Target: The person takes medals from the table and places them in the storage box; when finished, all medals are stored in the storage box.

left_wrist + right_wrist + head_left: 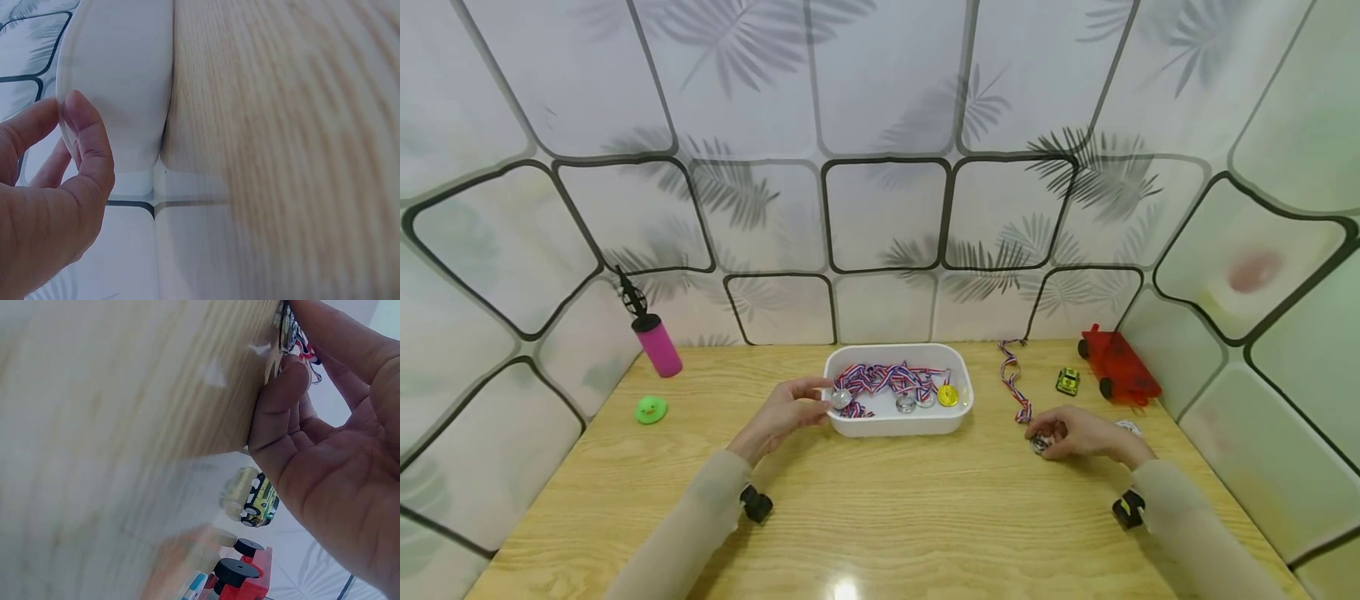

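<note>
I see a pale wood surface (pixel 880 517) walled by leaf-print panels. Left to right: a pink bottle (pixel 657 344), a green duck toy (pixel 651 409), then my left hand (pixel 782 412) — fingers curled, pinching the white tub (pixel 895 425) by its left rim. Inside lie ribboned medals (pixel 895 385). My right hand (pixel 1071 433) pinches a silver medal (pixel 1040 442) on the surface, its striped ribbon (pixel 1015 379) trailing back. Only the right wrist view shows the yellow toy car (pixel 253 501) and red truck (pixel 240 578) up close.

Green duck (pixel 651 409), pink pump (pixel 656 343), red truck (pixel 1117 367)
</note>
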The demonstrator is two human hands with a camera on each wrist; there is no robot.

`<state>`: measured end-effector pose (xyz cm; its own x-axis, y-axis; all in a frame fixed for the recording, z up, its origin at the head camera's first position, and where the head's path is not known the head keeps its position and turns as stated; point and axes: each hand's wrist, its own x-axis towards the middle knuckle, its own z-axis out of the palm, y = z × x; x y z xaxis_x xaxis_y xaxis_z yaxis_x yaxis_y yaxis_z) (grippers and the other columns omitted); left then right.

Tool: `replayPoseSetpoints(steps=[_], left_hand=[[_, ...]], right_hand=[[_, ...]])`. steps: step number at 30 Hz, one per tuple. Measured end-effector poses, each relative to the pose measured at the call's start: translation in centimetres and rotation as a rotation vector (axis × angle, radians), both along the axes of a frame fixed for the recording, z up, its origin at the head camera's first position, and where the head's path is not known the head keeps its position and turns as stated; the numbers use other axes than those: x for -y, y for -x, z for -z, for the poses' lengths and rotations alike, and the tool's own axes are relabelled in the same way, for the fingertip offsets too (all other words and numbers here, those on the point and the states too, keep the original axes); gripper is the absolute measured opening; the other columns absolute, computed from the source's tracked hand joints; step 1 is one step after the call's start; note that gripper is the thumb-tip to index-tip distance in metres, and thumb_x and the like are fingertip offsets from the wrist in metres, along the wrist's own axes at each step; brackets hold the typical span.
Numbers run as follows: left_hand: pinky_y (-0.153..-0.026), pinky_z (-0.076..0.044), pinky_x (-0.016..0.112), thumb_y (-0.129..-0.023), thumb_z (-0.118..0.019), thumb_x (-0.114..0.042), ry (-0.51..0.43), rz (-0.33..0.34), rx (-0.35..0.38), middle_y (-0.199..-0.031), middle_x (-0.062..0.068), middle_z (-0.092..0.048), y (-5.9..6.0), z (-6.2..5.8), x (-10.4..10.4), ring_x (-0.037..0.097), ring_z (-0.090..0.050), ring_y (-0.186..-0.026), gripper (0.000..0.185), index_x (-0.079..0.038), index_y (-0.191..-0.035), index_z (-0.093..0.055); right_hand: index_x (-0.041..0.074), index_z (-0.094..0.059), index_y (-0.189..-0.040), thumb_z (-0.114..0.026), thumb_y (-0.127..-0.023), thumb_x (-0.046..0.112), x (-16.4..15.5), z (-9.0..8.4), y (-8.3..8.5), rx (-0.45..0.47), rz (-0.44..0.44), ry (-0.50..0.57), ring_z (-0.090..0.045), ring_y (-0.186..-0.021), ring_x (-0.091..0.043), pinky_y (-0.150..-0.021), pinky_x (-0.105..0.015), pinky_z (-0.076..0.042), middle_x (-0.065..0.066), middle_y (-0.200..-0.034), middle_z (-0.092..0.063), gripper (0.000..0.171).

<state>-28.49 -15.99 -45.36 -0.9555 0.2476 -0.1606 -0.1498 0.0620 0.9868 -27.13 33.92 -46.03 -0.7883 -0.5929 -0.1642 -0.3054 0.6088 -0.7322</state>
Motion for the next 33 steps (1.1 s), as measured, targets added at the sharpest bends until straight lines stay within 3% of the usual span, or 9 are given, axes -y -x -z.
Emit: replayPoseSetpoints(steps=[8,15,21,25,30,33], left_hand=[[-0.07,-0.058,0.023,-0.09,-0.063,0.005,-0.01,-0.003,0.004,-0.095,0.006,-0.053,-0.1,0.2,0.0,0.012,-0.06,-0.073,0.047,0.007,-0.136,-0.051],[-0.072,-0.059,0.024,-0.09,-0.064,0.004,-0.001,-0.001,0.005,-0.096,0.007,-0.053,-0.2,0.2,0.0,0.013,-0.06,-0.073,0.047,0.007,-0.136,-0.051],[-0.071,-0.058,0.023,-0.09,-0.063,0.005,-0.002,-0.006,0.008,-0.097,0.008,-0.053,-0.1,0.0,-0.1,0.013,-0.061,-0.073,0.047,0.007,-0.135,-0.051],[-0.071,-0.058,0.023,-0.09,-0.064,0.004,0.004,-0.005,0.012,-0.098,0.008,-0.053,-0.1,-0.1,-0.1,0.014,-0.061,-0.075,0.047,0.006,-0.135,-0.052],[-0.071,-0.058,0.023,-0.09,-0.064,0.004,0.009,-0.005,0.014,-0.098,0.008,-0.053,-0.1,-0.2,-0.1,0.014,-0.061,-0.075,0.046,0.006,-0.135,-0.052],[-0.071,-0.058,0.024,-0.09,-0.063,0.004,0.009,-0.005,0.007,-0.098,0.009,-0.054,-0.1,-0.3,-0.1,0.014,-0.061,-0.075,0.047,0.008,-0.135,-0.051]], right_hand=[[0.006,-0.065,-0.106,-0.077,-0.082,0.009,0.6,0.3,-0.2,-0.064,0.007,-0.034,-0.048,-0.075,-0.008,-0.064,-0.021,-0.042,-0.004,-0.091,-0.06,0.027],[0.003,-0.066,-0.113,-0.063,-0.094,0.009,1.2,0.1,0.0,-0.07,0.036,-0.01,-0.051,-0.077,-0.006,-0.064,-0.022,-0.046,-0.015,-0.111,-0.065,0.02],[0.003,-0.063,-0.108,-0.058,-0.099,0.013,1.1,-0.7,0.3,-0.046,0.103,0.066,-0.053,-0.067,-0.01,-0.056,-0.026,-0.05,-0.013,-0.1,-0.064,0.014],[-0.002,-0.065,-0.111,-0.059,-0.098,0.015,1.3,-1.6,0.5,-0.025,0.172,0.124,-0.054,-0.067,-0.013,-0.054,-0.028,-0.051,-0.015,-0.102,-0.067,0.022],[-0.004,-0.064,-0.122,-0.065,-0.095,0.017,1.7,-2.8,0.7,-0.063,0.228,0.153,-0.057,-0.068,-0.014,-0.058,-0.032,-0.053,-0.015,-0.105,-0.069,0.034],[-0.002,-0.061,-0.128,-0.067,-0.094,0.019,1.9,-3.6,0.9,-0.074,0.238,0.186,-0.059,-0.073,-0.015,-0.061,-0.032,-0.054,-0.016,-0.115,-0.067,0.041]])
